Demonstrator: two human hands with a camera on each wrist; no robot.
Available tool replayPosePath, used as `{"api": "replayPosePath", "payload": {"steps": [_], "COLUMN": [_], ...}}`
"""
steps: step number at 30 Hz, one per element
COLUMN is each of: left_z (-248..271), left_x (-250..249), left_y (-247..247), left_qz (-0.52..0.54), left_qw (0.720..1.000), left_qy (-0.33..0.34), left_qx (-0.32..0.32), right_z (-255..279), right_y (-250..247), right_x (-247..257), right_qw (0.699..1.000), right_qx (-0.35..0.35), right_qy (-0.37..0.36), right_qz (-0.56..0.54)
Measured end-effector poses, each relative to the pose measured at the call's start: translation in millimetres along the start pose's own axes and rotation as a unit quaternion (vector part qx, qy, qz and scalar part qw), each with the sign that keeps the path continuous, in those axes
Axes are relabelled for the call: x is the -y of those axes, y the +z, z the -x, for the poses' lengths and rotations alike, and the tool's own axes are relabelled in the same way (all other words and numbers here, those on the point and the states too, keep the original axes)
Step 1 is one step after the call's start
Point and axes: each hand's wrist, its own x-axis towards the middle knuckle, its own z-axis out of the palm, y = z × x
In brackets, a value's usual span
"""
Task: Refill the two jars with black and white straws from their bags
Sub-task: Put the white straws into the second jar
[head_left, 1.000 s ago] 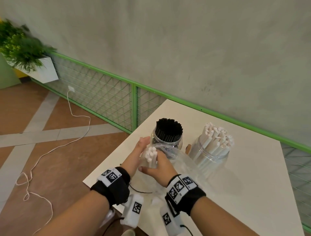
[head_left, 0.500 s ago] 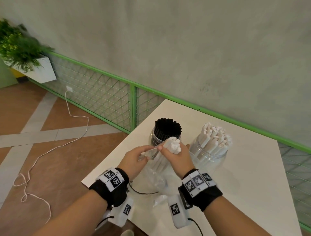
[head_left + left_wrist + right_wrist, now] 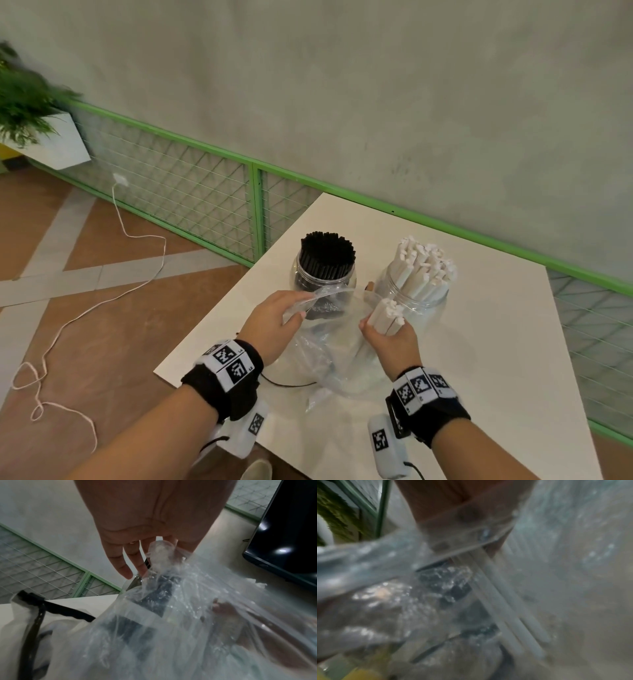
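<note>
From the head camera you see the whole layout: your left hand (image 3: 274,318) pinches the rim of the clear plastic bag (image 3: 342,363) and holds its mouth up, while your right hand (image 3: 390,339) is wrapped around a small bundle of white straws (image 3: 387,315). That view alone shows the two jars on the white table (image 3: 479,377): the jar of black straws (image 3: 323,270) behind your left hand and the jar of white straws (image 3: 416,277) just behind your right.

Your left wrist camera adds what the head view hides: the bag film bunched between your thumb and forefinger, the other fingers (image 3: 120,562) hanging loosely straight, and a dark screen (image 3: 288,534) at the right edge. Your right wrist camera looks through blurred plastic; the straw shafts (image 3: 505,601) run out below your palm, still inside the bag.

The crumpled bag lies between you and both jars and veils the lower part of the black-straw jar. A green mesh railing (image 3: 205,195) edges the table, with a white cable (image 3: 102,298) trailing over the floor and a planter (image 3: 30,116) at the far left.

The bundle's long axis is near upright, its cut ends up and tilted away from you toward the white-straw jar, close to its wall.
</note>
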Motion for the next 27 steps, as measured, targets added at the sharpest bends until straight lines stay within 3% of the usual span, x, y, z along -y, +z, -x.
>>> {"api": "replayPosePath", "payload": {"steps": [4, 10, 16, 21, 27], "left_z": [-2.0, -13.4, -36.9, -64.4, -88.6], "left_x": [-6.9, -35.8, -66.7, -85.9, -90.0], "left_y": [0.6, -2.3, 25.2, 62.5, 88.4], "left_qz": [-0.016, -0.182, -0.256, -0.325, -0.390], "left_qw": [1.000, 0.979, 0.945, 0.907, 0.873], "left_qy": [0.019, 0.081, 0.195, 0.197, 0.188], "left_qx": [-0.008, -0.041, 0.063, 0.182, 0.223], "right_z": [3.4, 2.8, -41.0, -64.4, -73.7], "right_y": [-10.2, -58.5, -89.5, -93.4, -96.4], "right_x": [47.7, 146.5, 158.8, 150.6, 150.8], "right_qw": [0.998, 0.968, 0.953, 0.955, 0.946], "right_qx": [-0.001, -0.061, -0.142, -0.159, -0.145], "right_qy": [-0.055, -0.193, -0.187, -0.161, -0.167], "right_qz": [-0.031, -0.148, -0.193, -0.191, -0.235]}}
